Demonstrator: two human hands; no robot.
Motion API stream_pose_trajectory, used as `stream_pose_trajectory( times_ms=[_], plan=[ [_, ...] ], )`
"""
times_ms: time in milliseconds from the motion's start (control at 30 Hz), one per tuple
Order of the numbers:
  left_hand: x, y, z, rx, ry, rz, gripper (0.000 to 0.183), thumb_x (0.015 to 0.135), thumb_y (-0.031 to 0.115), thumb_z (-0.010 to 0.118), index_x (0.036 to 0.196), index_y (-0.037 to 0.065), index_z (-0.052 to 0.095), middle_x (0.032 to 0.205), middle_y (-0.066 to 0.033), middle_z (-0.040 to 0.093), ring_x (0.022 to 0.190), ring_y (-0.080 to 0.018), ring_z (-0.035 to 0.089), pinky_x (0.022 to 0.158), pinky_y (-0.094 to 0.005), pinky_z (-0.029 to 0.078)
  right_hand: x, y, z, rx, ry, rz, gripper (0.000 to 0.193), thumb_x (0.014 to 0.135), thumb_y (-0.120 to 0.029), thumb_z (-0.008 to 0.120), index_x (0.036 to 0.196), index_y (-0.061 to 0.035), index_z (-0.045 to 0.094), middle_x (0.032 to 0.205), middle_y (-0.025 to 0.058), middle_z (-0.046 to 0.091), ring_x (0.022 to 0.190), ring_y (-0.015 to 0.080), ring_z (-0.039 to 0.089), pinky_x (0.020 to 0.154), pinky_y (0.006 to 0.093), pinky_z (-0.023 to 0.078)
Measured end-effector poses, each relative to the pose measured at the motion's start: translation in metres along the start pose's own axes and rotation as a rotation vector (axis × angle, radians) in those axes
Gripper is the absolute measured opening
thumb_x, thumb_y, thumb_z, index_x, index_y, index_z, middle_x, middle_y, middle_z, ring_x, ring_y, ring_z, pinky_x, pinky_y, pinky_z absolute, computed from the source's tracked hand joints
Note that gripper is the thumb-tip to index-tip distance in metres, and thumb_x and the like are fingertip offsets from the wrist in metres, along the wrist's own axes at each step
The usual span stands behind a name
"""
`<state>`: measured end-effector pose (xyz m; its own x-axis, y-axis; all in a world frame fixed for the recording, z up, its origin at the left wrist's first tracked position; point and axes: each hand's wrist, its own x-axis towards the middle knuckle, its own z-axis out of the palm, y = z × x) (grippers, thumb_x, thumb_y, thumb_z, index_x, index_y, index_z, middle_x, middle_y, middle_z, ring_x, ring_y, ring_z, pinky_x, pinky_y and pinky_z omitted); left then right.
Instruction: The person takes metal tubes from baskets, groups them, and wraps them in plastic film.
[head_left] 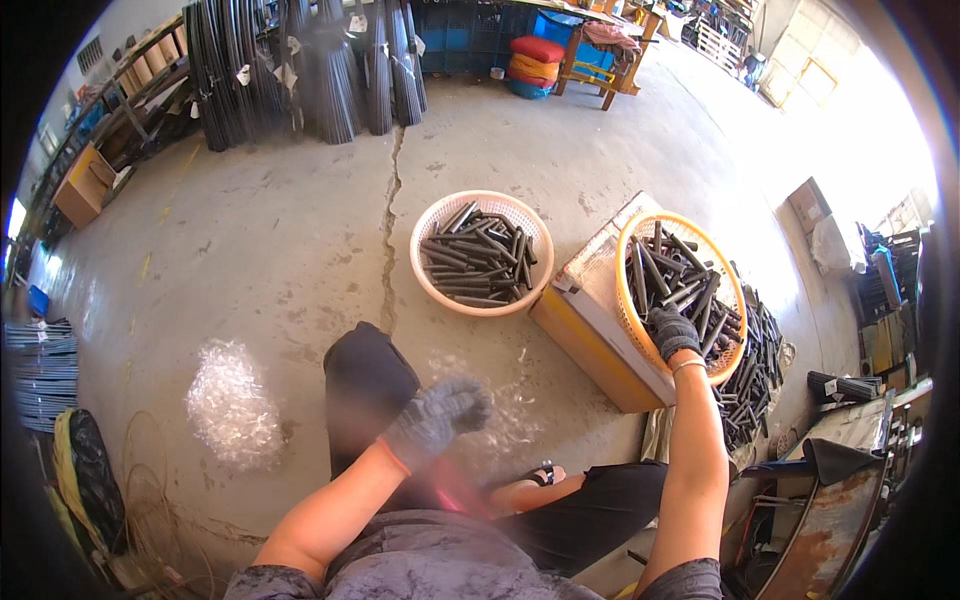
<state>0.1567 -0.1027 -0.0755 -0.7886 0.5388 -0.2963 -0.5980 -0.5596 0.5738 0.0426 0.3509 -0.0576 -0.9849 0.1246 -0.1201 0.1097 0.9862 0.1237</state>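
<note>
My right hand (673, 333), in a dark grey glove, reaches over the near rim of an orange-yellow plastic basket (627, 290). Its bent fingers touch the short black tubes (686, 270) heaped there; whether they grip one is hidden. The basket rests on a cardboard box (590, 340). In front of my body, over my left knee, my left hand (440, 415) wears a similar glove, its fingers curled together. What it may hold does not show. Farther off, a pale pink basket (424, 270) on the floor holds more black tubes (478, 252).
Loose black tubes (752, 375) lie piled right of the box. A heap of clear plastic pieces (233, 405) is on the concrete floor (290, 250) at left, with more scattered near my feet. Bundled long black rods (330, 75) stand at the back. A metal frame (835, 520) is at lower right.
</note>
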Motion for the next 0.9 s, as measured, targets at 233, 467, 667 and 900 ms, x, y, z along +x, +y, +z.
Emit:
stream_pose_trajectory(
  times_ms=[233, 467, 667, 900],
  plan=[
    [-0.018, 0.012, 0.001, 0.089, 0.108, -0.017, 0.03, 0.093, 0.015, 0.048, 0.119, 0.001, 0.05, 0.108, -0.0157, 0.062, 0.099, -0.0288, 0.061, 0.09, -0.0443, 0.049, -0.017, 0.013, -0.021, 0.67, 0.771, -0.104, 0.017, 0.079, 0.006, 0.061, 0.09, -0.0055, 0.057, 0.081, 0.0051, 0.06, 0.074, 0.0154, 0.06, 0.067, 0.0277, 0.049],
    [-0.005, 0.003, 0.029, 0.207, 0.079, -0.011, 0.028, 0.089, 0.005, 0.057, 0.116, 0.002, 0.052, 0.103, -0.0132, 0.062, 0.098, -0.0257, 0.061, 0.087, -0.0385, 0.051, -0.101, -0.029, -0.102, 1.64, 0.57, -0.05, 0.021, 0.081, -0.006, 0.069, 0.098, -0.0048, 0.058, 0.08, 0.0031, 0.063, 0.059, 0.0079, 0.054, 0.048, 0.0184, 0.045],
    [0.031, 0.026, 0.082, 0.716, -0.245, 0.309, 0.046, 0.085, 0.005, 0.063, 0.126, 0.002, 0.045, 0.114, -0.0077, 0.056, 0.108, -0.0172, 0.054, 0.095, -0.0315, 0.044, -0.161, -0.126, -0.11, 1.838, 0.079, -0.106, 0.024, 0.077, -0.011, 0.072, 0.096, -0.004, 0.058, 0.081, 0.0039, 0.062, 0.06, 0.0088, 0.054, 0.051, 0.0207, 0.045],
    [0.016, 0.026, 0.109, 0.671, -0.247, 0.143, 0.054, 0.085, 0.006, 0.063, 0.132, 0.002, 0.038, 0.098, -0.0027, 0.055, 0.086, -0.009, 0.056, 0.074, -0.0242, 0.05, -0.17, -0.179, -0.098, 2.104, 0.137, -0.051, 0.028, 0.087, -0.021, 0.064, 0.107, -0.0044, 0.056, 0.086, 0.0022, 0.06, 0.063, 0.0086, 0.053, 0.049, 0.0206, 0.042]
  ],
)
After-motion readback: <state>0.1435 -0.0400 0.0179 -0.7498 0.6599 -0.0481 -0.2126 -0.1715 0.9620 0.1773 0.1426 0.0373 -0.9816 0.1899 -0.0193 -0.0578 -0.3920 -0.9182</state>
